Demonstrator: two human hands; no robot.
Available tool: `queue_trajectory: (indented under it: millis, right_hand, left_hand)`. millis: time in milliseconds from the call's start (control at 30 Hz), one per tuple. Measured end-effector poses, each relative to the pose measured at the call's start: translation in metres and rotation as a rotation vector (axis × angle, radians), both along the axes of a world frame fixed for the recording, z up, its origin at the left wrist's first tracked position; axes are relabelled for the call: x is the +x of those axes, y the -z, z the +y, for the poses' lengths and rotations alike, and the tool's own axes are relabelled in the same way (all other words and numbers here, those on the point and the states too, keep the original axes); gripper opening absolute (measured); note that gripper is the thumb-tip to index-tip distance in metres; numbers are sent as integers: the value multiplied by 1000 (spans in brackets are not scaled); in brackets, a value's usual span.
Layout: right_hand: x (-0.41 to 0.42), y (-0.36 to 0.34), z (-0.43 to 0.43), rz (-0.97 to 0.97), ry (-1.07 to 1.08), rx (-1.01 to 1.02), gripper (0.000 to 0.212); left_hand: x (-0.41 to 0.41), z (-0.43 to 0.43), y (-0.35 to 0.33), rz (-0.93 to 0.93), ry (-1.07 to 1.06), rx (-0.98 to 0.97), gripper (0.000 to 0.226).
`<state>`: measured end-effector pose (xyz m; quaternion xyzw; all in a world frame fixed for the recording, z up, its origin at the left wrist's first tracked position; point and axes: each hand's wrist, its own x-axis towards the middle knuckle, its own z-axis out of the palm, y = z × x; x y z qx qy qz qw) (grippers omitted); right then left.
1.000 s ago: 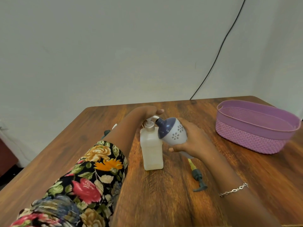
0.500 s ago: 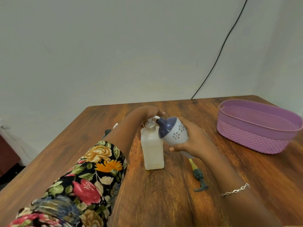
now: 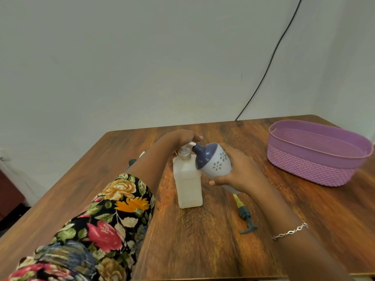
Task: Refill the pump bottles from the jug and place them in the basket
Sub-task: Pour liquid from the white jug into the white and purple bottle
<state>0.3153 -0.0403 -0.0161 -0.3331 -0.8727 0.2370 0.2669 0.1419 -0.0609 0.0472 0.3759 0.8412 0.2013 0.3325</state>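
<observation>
Fingers of the right hand curled round the belly of the blue-and-white bottle, holding it tilted above the wooden table, its dark neck right at the white spout of the square pump bottle. The left hand lay over that upright bottle's pump head, fingers stretched forward, not wrapped. A loose pump lay near the right forearm. The purple basket sat well apart, at the right.
</observation>
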Motion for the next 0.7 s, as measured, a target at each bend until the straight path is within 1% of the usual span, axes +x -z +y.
queue_trajectory:
  millis: [33, 100, 167, 233, 367, 400, 533, 600, 700]
  right_hand:
    - [0, 0, -1, 2, 1, -1, 86]
    - [0, -1, -1, 3, 2, -6, 86]
    - [0, -2, -2, 2, -2, -6, 85]
    - [1, -1, -1, 6, -5, -8, 85]
    - [2, -1, 0, 2, 0, -16, 85]
    - [1, -1, -1, -6, 3, -18, 86]
    - [0, -2, -1, -12, 15, -22, 88]
    - [0, -3, -1, -5, 9, -18, 87]
    - [-1, -3, -1, -4, 11, -9, 86]
  left_hand:
    - [-1, 2, 2, 6, 14, 9, 39]
    - [1, 2, 3, 91, 92, 34, 31]
    - [2, 3, 4, 149, 109, 64, 23]
    - [2, 4, 4, 177, 121, 43, 28]
    - [-3, 4, 4, 37, 1, 22, 38]
    - [-3, 3, 4, 29, -9, 18, 40]
    - [-4, 4, 5, 49, 17, 15, 38]
    - [-1, 6, 6, 140, 83, 23, 36]
    - [2, 8, 5, 155, 110, 64, 37]
